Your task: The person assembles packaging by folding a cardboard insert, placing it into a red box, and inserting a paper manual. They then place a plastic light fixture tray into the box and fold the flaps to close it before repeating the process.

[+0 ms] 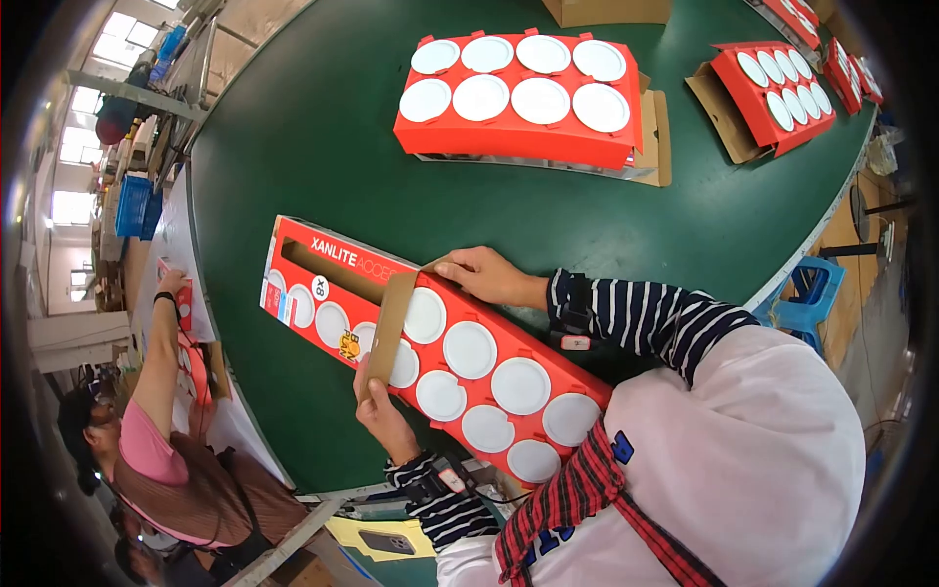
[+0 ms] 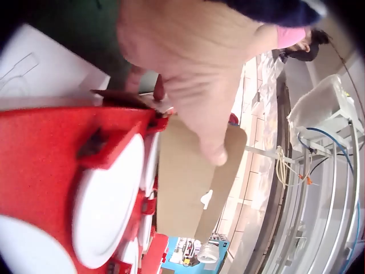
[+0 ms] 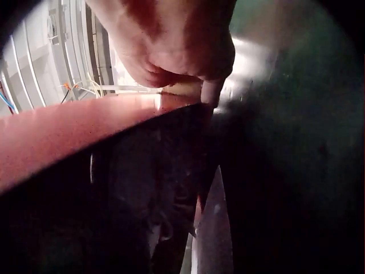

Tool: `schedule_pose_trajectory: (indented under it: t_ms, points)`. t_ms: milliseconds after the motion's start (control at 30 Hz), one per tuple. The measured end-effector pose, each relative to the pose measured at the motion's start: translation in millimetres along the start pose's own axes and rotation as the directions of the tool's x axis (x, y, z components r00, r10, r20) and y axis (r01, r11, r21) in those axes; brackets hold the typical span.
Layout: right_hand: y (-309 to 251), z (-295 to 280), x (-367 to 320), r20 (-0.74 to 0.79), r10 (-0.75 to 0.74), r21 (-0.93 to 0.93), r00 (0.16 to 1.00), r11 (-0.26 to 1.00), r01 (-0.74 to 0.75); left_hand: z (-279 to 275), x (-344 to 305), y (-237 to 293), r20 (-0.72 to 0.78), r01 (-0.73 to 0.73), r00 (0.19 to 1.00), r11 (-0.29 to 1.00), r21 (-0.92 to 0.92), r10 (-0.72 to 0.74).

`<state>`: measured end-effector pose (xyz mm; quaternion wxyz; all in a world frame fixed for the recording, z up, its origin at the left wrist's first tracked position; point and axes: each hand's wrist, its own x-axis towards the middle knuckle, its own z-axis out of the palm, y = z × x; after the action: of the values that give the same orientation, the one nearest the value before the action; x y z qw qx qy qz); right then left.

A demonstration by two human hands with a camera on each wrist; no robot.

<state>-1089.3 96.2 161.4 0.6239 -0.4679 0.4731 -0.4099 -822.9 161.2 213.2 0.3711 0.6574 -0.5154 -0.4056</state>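
A red XANLITE carton (image 1: 337, 256) with a long window lies at a slant over the green table. From its end reaches a red tray (image 1: 504, 342) holding several white round discs (image 1: 469, 349). A brown cardboard flap (image 1: 391, 318) stands up across the carton's mouth. My left hand (image 1: 383, 423) pinches the flap's near end, its thumb (image 2: 214, 151) flat on the brown face in the left wrist view. On the far side, my right hand (image 1: 486, 275) grips the upper edge beside the flap. The right wrist view is dark, with curled fingers (image 3: 212, 91) at the edge.
Another red tray of white discs (image 1: 518, 98) lies further back on the green table (image 1: 293, 147), and a similar one (image 1: 773, 93) to its right. A brown box (image 1: 611, 10) sits at the far edge. A second person (image 1: 186, 440) works at the left; a blue stool (image 1: 812, 298) stands right.
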Motion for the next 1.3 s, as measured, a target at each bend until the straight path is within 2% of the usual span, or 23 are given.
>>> schedule_pose_trajectory:
  t_ms: [67,100,200,233,267,333,400,467,533,600,667,767,833,867,933,967,1000,1067,1167,1200,1267,1300]
  points:
    - [5.5,10.0,-1.7,-0.214,-0.134,-0.007,0.968,0.991,0.136,18.0,-3.3,-0.6,-0.211,-0.093,0.975,0.990,-0.105,0.069]
    - [9.3,12.8,-1.4,-0.214,-0.135,-0.004,0.967,0.991,0.137,36.9,-12.5,29.4,-0.290,-0.083,0.957,0.963,-0.255,0.005]
    - [13.1,11.9,2.2,-0.243,-0.208,0.057,0.948,0.972,0.228,40.0,-11.3,11.6,-0.284,-0.115,0.957,0.977,-0.181,0.060]
    - [11.6,10.3,1.7,-0.220,-0.216,0.001,0.951,0.975,0.222,41.2,-6.9,14.0,-0.220,-0.116,0.973,0.976,-0.185,0.074]
    - [10.5,10.2,-0.4,-0.195,-0.219,-0.053,0.956,0.976,0.213,42.7,-9.2,17.2,-0.218,-0.114,0.973,0.976,-0.185,0.072]
    - [8.3,8.7,-2.4,-0.185,-0.234,-0.045,0.954,0.972,0.230,47.0,-14.8,30.3,-0.186,0.059,0.974,0.940,-0.336,-0.127]
    - [2.1,5.8,-5.8,-0.129,-0.237,-0.056,0.963,0.971,0.231,46.7,-13.9,25.1,-0.189,0.040,0.975,0.927,-0.374,-0.118]
    - [10.1,7.5,-6.3,-0.163,-0.280,-0.085,0.946,0.959,0.269,49.1,-12.9,28.9,-0.191,0.021,0.975,0.910,-0.415,-0.109]
    - [15.6,5.7,-9.5,-0.188,-0.320,-0.117,0.929,0.946,0.302,51.6,-18.2,36.4,-0.247,-0.027,0.969,0.981,-0.192,-0.021]
    - [18.2,3.9,-16.0,-0.226,-0.222,-0.133,0.948,0.972,0.196,48.6,-21.2,29.4,-0.245,0.021,0.967,0.984,-0.178,-0.065]
    - [10.3,5.0,-17.8,-0.231,-0.220,-0.112,0.948,0.974,0.199,46.0,-22.1,25.3,-0.245,0.067,0.964,0.984,-0.164,-0.107]
    - [-3.3,1.2,-18.9,-0.255,-0.248,-0.142,0.935,0.966,0.218,50.7,-28.0,25.7,-0.206,0.137,0.961,0.965,-0.221,-0.184]
    - [-12.7,1.0,-12.9,-0.249,-0.284,-0.139,0.926,0.957,0.256,57.9,-33.7,29.7,-0.108,0.151,0.962,0.819,-0.554,-0.251]
    - [-16.8,1.4,-13.1,-0.250,-0.287,-0.141,0.925,0.956,0.259,58.2,-34.4,32.2,-0.107,0.148,0.963,0.818,-0.555,-0.247]
    - [-23.6,1.6,-14.2,-0.224,-0.291,-0.109,0.930,0.956,0.273,59.0,-34.4,37.1,-0.119,0.085,0.985,0.949,-0.304,-0.126]
    - [-18.7,2.1,-13.8,-0.220,-0.295,-0.114,0.930,0.954,0.276,54.4,-31.0,30.1,0.001,0.111,0.992,0.851,-0.513,-0.129]
    - [-8.4,4.1,-13.7,-0.256,-0.278,-0.134,0.926,0.959,0.251,54.5,-30.9,29.0,-0.005,0.109,0.991,0.849,-0.517,-0.130]
    - [-0.7,7.5,-17.1,-0.283,-0.257,-0.146,0.924,0.964,0.224,53.1,-32.5,32.7,0.087,0.271,0.951,0.668,-0.693,-0.296]
    - [-2.1,6.2,-19.2,-0.330,-0.240,-0.097,0.913,0.971,0.220,60.0,-30.8,22.7,0.010,0.267,0.939,0.708,-0.653,-0.344]
    - [-11.1,2.2,-19.9,-0.282,-0.248,-0.070,0.927,0.969,0.238,63.3,-31.8,26.9,0.015,0.272,0.938,0.708,-0.651,-0.347]
    - [-13.8,-0.5,-14.9,-0.236,-0.249,-0.043,0.939,0.968,0.246,68.4,-37.3,41.9,0.014,0.259,0.918,0.573,-0.778,-0.395]
    - [-10.6,1.2,-6.9,-0.223,-0.254,0.086,0.941,0.957,0.278,64.7,-34.0,31.2,0.051,0.233,0.947,0.567,-0.790,-0.318]
